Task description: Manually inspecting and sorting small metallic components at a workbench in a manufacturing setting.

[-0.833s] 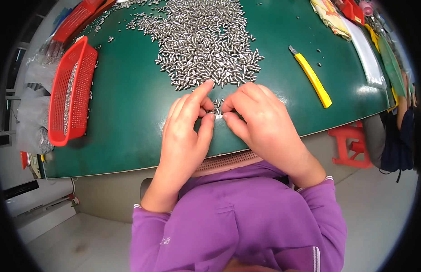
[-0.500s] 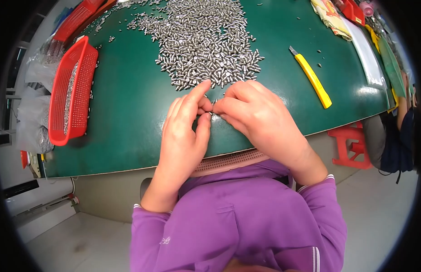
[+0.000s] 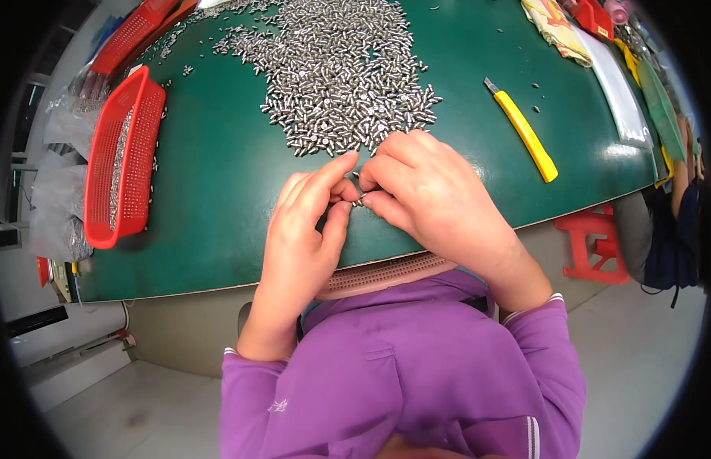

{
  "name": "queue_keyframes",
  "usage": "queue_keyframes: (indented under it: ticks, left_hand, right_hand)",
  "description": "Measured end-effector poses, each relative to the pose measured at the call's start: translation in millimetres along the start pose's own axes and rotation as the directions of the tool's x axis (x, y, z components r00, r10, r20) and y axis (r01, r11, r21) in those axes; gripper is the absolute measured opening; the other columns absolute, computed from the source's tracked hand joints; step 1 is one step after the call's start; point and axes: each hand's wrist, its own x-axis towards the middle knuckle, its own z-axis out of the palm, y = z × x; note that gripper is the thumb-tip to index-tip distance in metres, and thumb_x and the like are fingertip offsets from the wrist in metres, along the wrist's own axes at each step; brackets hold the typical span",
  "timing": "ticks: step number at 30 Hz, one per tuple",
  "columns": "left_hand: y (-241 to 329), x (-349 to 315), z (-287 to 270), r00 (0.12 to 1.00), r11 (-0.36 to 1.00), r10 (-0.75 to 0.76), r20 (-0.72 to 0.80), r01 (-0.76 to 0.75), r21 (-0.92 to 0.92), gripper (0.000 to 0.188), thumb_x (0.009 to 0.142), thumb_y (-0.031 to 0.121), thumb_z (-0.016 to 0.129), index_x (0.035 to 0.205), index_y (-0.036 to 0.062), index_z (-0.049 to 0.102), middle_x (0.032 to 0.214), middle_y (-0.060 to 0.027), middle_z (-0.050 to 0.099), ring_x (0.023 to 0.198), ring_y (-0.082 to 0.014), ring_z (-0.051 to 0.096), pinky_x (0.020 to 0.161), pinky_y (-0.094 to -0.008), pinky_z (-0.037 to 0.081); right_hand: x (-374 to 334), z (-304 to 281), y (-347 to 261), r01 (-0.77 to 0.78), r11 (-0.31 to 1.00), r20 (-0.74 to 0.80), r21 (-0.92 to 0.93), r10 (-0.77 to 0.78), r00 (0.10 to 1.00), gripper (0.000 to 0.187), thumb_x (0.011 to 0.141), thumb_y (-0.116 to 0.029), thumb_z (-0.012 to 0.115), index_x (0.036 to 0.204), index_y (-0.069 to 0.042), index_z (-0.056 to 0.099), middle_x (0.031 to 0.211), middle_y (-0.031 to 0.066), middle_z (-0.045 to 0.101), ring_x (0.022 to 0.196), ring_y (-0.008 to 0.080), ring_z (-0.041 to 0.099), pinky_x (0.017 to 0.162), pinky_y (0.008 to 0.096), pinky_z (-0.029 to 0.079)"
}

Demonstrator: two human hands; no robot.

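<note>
Close to the near edge of the green table, my left hand (image 3: 306, 218) and my right hand (image 3: 432, 187) meet with bent fingers. A small silvery metal pin (image 3: 358, 203) shows between their fingertips, pinched from both sides. Part of it is hidden by the thumbs. Another small metal piece (image 3: 355, 175) lies just beyond the fingers. Past my hands spreads a wide heap of small metal pins (image 3: 340, 84), its near edge almost touching my right knuckles.
On the left stands a red perforated basket (image 3: 153, 115) with metal pins inside, near clear plastic bags (image 3: 57, 195). A yellow utility knife (image 3: 528, 138) lies to the right, blade out. Further right are a clear plastic sheet (image 3: 619, 96) and a red stool (image 3: 593, 245) below the table.
My fingertips have come slightly nearer to me, and the right thumb now sits lower against the pin. The heap, basket and knife stay in place.
</note>
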Motion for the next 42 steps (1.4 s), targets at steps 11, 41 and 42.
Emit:
queue_keyframes:
  ticks: [11,41,42]
  left_hand:
    - [2.1,-1.6,3.8,0.995,0.986,0.081,-0.052,-0.072,0.15,0.051,0.084,-0.011,0.065,0.132,0.0047,0.063,0.093,-0.0082,0.066,0.089,-0.0271,0.061,0.082,-0.0398,0.051]
    - [10.1,-11.0,-1.6,0.997,0.986,0.009,-0.072,0.003,0.165,0.055,0.083,-0.008,0.07,0.137,0.0014,0.059,0.086,-0.0035,0.064,0.084,-0.0179,0.06,0.076,-0.0329,0.051]
    - [10.7,-11.1,-1.8,0.997,0.986,0.008,-0.072,0.004,0.165,0.055,0.083,-0.008,0.07,0.137,0.0014,0.059,0.086,-0.0035,0.064,0.084,-0.0179,0.06,0.076,-0.0329,0.051]
  right_hand:
    - [-7.7,5.3,0.0,-0.007,1.0,0.006,0.021,0.006,1.0,0.019,0.079,-0.013,0.077,0.089,-0.007,0.063,0.087,0.0084,0.056,0.084,0.0299,0.059,0.073,0.0423,0.05]
    - [-12.0,4.1,-12.7,-0.127,0.984,-0.026,0.126,0.131,0.991,0.016,0.078,-0.009,0.081,0.084,-0.007,0.065,0.079,0.006,0.064,0.076,0.0279,0.063,0.07,0.04,0.05]
    - [-12.2,4.1,-11.6,-0.131,0.983,-0.006,0.126,0.133,0.991,0.016,0.078,-0.011,0.079,0.083,-0.007,0.065,0.08,0.0066,0.063,0.078,0.0288,0.063,0.071,0.0412,0.051]
